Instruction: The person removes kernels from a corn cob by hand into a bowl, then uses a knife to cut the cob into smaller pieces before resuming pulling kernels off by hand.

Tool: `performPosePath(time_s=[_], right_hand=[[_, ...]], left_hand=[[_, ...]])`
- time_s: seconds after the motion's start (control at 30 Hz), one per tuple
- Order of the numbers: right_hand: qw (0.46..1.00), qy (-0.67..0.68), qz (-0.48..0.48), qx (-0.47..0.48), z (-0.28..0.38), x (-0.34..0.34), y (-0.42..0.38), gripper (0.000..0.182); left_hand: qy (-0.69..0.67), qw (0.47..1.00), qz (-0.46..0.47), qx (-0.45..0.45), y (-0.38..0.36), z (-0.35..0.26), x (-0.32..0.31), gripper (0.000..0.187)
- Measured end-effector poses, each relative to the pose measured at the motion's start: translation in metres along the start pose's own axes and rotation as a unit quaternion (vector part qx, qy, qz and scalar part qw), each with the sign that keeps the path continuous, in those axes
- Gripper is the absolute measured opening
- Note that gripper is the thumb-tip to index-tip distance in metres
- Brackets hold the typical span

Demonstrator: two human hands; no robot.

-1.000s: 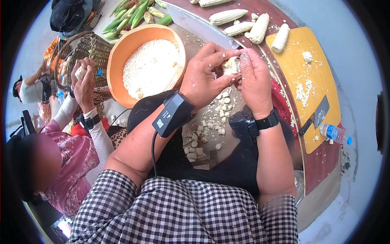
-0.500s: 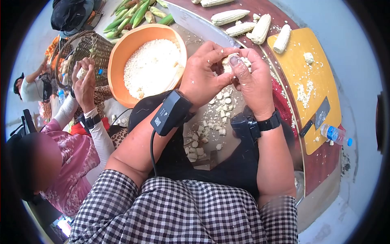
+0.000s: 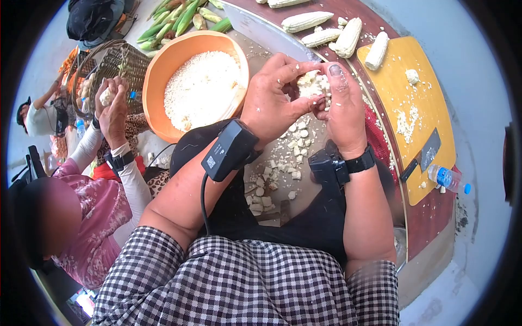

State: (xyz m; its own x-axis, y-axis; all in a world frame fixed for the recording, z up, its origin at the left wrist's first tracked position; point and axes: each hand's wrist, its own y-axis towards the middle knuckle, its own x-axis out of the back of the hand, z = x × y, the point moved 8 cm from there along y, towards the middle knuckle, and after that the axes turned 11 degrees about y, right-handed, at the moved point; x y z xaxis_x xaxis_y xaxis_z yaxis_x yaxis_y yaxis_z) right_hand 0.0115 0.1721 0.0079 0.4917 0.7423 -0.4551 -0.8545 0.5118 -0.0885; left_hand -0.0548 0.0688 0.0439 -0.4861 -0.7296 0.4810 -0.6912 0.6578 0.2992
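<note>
Between my two hands is a short piece of white corn cob (image 3: pixel 312 86), with some kernels still on it. My left hand (image 3: pixel 276 95) grips its left side between thumb and fingers. My right hand (image 3: pixel 345 106) closes round its right side, the thumb raised along the edge and loose kernels by the fingers. Left of my hands stands an orange basin (image 3: pixel 154 103) holding a heap of white corn kernels (image 3: pixel 202 89). Below my hands, pieces of bare cob (image 3: pixel 266 201) and scattered kernels lie on the floor.
Along the right, a red table carries whole white cobs (image 3: pixel 349 38), a yellow cutting board (image 3: pixel 394 103), a cleaver (image 3: pixel 430 148) and a water bottle (image 3: pixel 448 178). Unhusked corn (image 3: pixel 182 19) lies behind the basin. At left, a co-worker's hands (image 3: pixel 113 106) hold a cob piece near a wicker basket (image 3: pixel 126 65).
My right thumb has lifted off the front of the cob piece and now points upward, so more of the cob shows. My left hand has hardly moved.
</note>
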Motion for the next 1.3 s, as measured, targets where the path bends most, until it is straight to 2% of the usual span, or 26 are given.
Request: performPosePath(time_s=[0.07,0.17,0.27,0.37,0.47,0.57,0.67,0.87,0.97,1.07,1.3], right_hand=[[0.999,0.036,0.030,-0.016,0.000,-0.005,0.001,0.027],[0.999,-0.010,0.035,0.006,-0.001,-0.006,0.002,0.027],[0.999,0.001,0.041,-0.008,-0.006,-0.002,0.004,0.025],[0.999,0.015,0.030,0.040,-0.007,0.001,0.004,0.022],[0.999,0.023,0.028,0.029,-0.005,0.000,0.003,0.020],[0.996,0.079,0.022,-0.046,-0.012,0.004,0.004,0.021],[0.998,0.030,0.043,-0.038,-0.002,-0.003,0.002,0.022],[0.998,0.021,0.064,0.002,-0.007,0.000,0.003,0.023],[0.998,0.009,0.061,-0.018,-0.010,0.003,0.003,0.022],[0.996,0.071,0.035,-0.049,-0.005,-0.003,0.001,0.024],[0.997,-0.026,0.075,-0.004,-0.004,-0.005,0.004,0.030]], left_hand=[[-0.004,1.000,0.000,0.005,-0.001,0.001,0.000,0.044],[0.001,1.000,0.009,0.013,-0.002,0.003,-0.003,0.045],[-0.002,1.000,0.014,0.010,-0.002,0.004,-0.005,0.047],[0.001,1.000,0.015,0.004,-0.001,0.001,-0.005,0.048],[0.006,1.000,0.013,0.004,0.001,-0.003,-0.004,0.046],[0.002,1.000,0.020,0.011,0.003,-0.005,-0.002,0.044],[-0.003,1.000,0.012,0.011,0.002,-0.003,-0.002,0.045],[0.002,1.000,0.027,0.002,0.000,-0.004,-0.004,0.048],[0.002,1.000,0.027,0.001,0.000,-0.005,-0.004,0.048],[0.002,1.000,0.019,-0.004,0.001,-0.007,-0.003,0.047],[0.011,1.000,0.018,0.006,0.000,0.001,-0.004,0.045]])
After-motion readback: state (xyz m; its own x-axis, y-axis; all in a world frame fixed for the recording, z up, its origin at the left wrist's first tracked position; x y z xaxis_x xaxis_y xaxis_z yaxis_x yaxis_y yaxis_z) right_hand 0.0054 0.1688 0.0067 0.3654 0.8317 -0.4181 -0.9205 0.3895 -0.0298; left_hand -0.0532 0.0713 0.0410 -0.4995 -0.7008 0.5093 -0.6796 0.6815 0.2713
